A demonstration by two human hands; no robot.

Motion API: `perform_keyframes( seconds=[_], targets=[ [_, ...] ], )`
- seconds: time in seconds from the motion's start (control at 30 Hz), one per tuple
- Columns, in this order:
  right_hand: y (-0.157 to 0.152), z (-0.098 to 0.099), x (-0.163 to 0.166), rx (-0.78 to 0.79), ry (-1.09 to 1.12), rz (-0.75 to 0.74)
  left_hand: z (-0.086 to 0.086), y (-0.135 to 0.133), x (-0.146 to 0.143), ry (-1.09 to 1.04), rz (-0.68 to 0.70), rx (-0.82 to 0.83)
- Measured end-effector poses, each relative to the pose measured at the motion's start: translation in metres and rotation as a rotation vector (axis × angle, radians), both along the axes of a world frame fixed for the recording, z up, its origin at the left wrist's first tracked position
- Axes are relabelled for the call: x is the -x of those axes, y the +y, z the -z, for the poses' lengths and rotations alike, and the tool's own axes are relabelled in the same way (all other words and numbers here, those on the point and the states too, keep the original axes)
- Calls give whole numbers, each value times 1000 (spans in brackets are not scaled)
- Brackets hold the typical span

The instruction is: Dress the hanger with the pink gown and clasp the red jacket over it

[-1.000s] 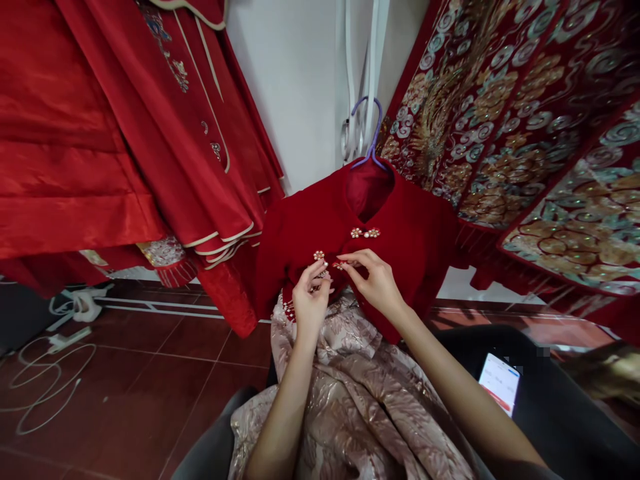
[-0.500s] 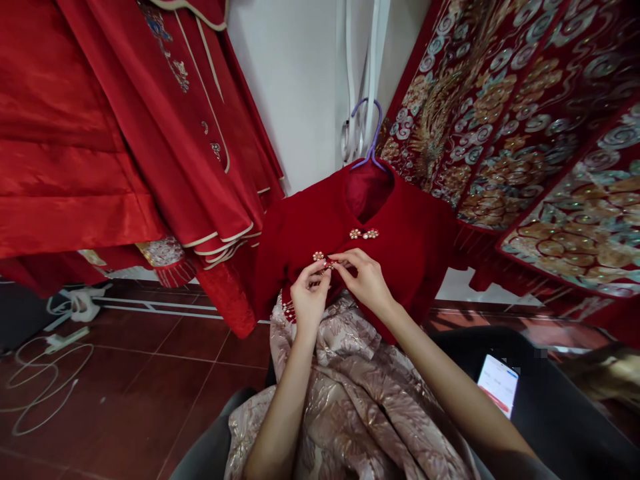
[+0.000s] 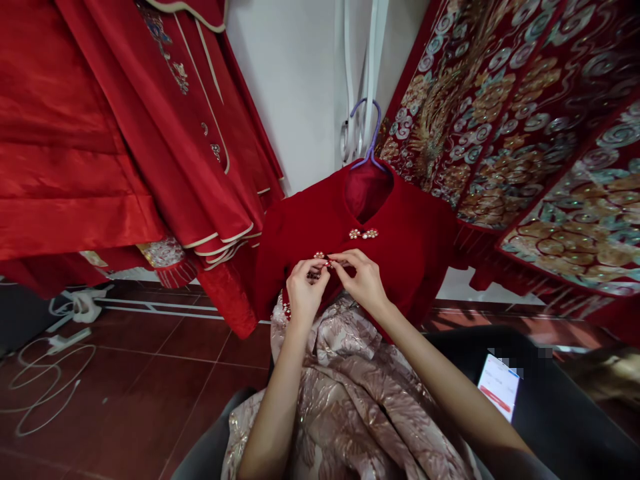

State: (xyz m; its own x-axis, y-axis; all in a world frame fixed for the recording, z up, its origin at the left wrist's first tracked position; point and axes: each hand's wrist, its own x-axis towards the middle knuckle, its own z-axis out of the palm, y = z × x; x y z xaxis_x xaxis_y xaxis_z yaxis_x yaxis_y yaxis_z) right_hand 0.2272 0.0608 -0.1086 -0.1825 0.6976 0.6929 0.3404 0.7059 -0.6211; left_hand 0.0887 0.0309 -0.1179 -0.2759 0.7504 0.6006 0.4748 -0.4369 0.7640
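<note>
A dark red jacket (image 3: 400, 267) hangs in front of me on a purple hanger (image 3: 375, 137). Below its neck opening a pearl-flower frog button (image 3: 363, 234) is fastened. Lower down, my left hand (image 3: 306, 287) and my right hand (image 3: 361, 277) meet at the jacket front, thumbs and forefingers pinching a second frog button (image 3: 329, 264) between them. Its beaded flower (image 3: 319, 255) shows just above my left fingertips. My fingers partly hide the fastening. Patterned pinkish-beige fabric (image 3: 345, 387) lies across my lap beneath both wrists.
Red garments (image 3: 165, 133) hang at the left, and an embroidered sequined garment (image 3: 500, 133) hangs at the right. A lit phone (image 3: 499, 387) lies on a dark surface right of my arm. A white cable (image 3: 47, 400) and a power strip (image 3: 70, 340) are on the tiled floor.
My left hand has turned slightly and shifted a little, its fingers now covering more of the lower beaded flower. My right hand keeps its pinch almost in place.
</note>
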Motion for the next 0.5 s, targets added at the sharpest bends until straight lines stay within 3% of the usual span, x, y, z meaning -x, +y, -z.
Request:
perform_keyframes(
  seconds=[0.3, 0.5],
  targets=[
    [6, -3, 7, 7, -5, 28, 2, 1, 1, 63, -23, -20],
    [-9, 2, -5, 56, 25, -16, 16, -13, 1, -16, -29, 8]
  ],
)
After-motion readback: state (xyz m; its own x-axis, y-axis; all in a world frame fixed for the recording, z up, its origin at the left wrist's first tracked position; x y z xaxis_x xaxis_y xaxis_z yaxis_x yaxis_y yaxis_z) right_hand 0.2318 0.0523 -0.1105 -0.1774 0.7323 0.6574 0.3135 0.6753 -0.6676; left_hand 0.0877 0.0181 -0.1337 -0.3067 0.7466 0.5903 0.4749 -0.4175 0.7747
